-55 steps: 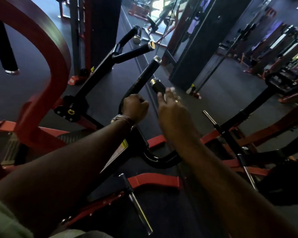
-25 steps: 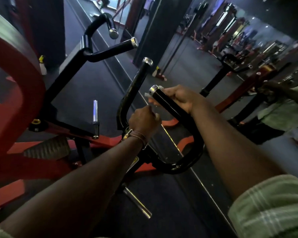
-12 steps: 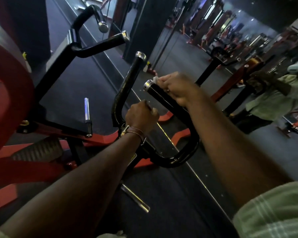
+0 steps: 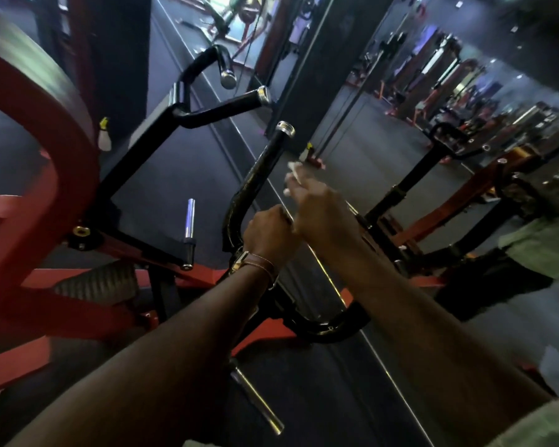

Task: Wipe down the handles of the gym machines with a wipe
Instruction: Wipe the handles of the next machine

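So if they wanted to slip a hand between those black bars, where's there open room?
The widest gap lies between the upright black handle and the far forked handles, above the short chrome peg. It is crowded where the left hand grips that handle's bend, with the right hand and its wipe close beside.

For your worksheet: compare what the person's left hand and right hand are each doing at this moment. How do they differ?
1. The left hand grips the bend of the black U-shaped handle; the right hand holds a white wipe.
2. The left hand wears a watch and bracelet at the wrist; the right wrist looks bare.
3. The left hand looks sharp; the right hand is blurred.

Both reach forward, close together, over the same handle.
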Demonstrator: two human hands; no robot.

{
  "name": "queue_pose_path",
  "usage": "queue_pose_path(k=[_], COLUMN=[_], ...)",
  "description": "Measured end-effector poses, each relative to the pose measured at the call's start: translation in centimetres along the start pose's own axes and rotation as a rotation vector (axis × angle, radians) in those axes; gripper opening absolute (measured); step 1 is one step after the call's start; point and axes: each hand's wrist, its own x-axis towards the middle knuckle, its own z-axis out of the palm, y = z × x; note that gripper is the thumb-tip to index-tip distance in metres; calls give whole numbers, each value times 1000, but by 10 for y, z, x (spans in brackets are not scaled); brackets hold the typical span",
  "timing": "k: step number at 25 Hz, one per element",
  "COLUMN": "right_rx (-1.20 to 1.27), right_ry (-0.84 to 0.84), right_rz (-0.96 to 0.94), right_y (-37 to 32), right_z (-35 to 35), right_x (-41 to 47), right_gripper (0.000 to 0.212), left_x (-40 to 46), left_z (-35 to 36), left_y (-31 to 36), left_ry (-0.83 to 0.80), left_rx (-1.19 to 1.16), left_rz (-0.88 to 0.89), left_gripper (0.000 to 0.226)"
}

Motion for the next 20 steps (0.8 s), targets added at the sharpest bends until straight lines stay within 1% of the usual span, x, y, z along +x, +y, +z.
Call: queue_pose_path(k=[2,3,5,7,9,11,12,14,15,16,17,18,19,20], right_rx=[-146,-176,-157,-172,-219,-232,-218,-199,-165,-78,97,372,716,1012], right_ry=[15,23,46,116,63,-6,-21,-111,-180,-252,-313,-366,-395,-367], right_rz=[-49,-57,-54,-103,-193,-277,-332,-422,-418,-341,-194,4,192,349], right_y=[-8,-7,4,17,22,20,19,17,15,15,15,17,18,23], right_z=[7,9,8,4,0,-4,-7,-14,-19,-24,-25,-24,-24,-22], right_x=[13,12,-3,-26,-30,-15,-2,27,40,52,60,66,68,65], right_gripper=[45,44,47,46,45,46,44,33,25,19,18,19,20,22], left_x=[1,1,-1,-3,-5,-7,-8,-12,-12,-13,-13,-13,-14,-14], left_z=[3,4,6,7,6,4,4,3,3,3,3,3,2,3], left_y=[-3,-5,-8,-7,-6,-4,-4,-4,-4,-4,-4,-4,-3,-3], left_ry=[-19,-8,50,100,120,133,134,129,130,137,143,151,170,195], left_rx=[102,99,-1,-71,-67,-60,-57,-44,-36,-28,-25,-22,-18,-21], left_rz=[32,20,-34,-56,-46,-59,-67,-79,-86,-93,-105,-116,-121,-121], left_gripper=[30,31,25,20,19,19,20,19,18,17,16,15,15,15])
